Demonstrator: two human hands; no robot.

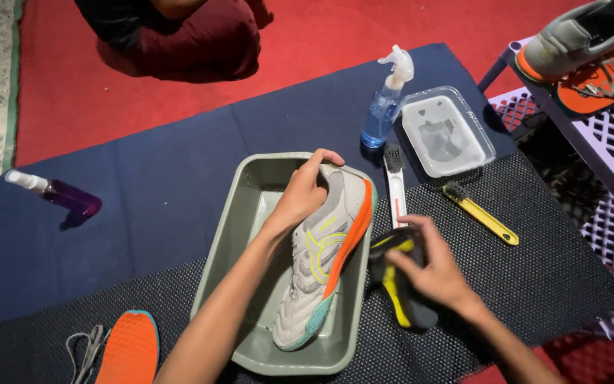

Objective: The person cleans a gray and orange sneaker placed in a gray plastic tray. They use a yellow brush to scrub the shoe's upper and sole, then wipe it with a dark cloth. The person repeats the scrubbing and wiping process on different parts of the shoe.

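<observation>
My left hand (305,192) grips the heel end of a grey sneaker (321,263) with an orange sole and yellow markings. The shoe lies on its side inside a grey-green plastic tub (250,206). My right hand (431,267) is closed on a black and yellow brush (399,291) just right of the tub, over the black mesh mat.
A white brush (394,186) and a yellow brush (481,213) lie beyond my right hand. A blue spray bottle (385,107) and a clear container (445,131) stand behind them. A purple bottle (62,193) lies left, an orange insole (128,348) and laces near left. A rack at right holds another sneaker (577,35). A person sits at top.
</observation>
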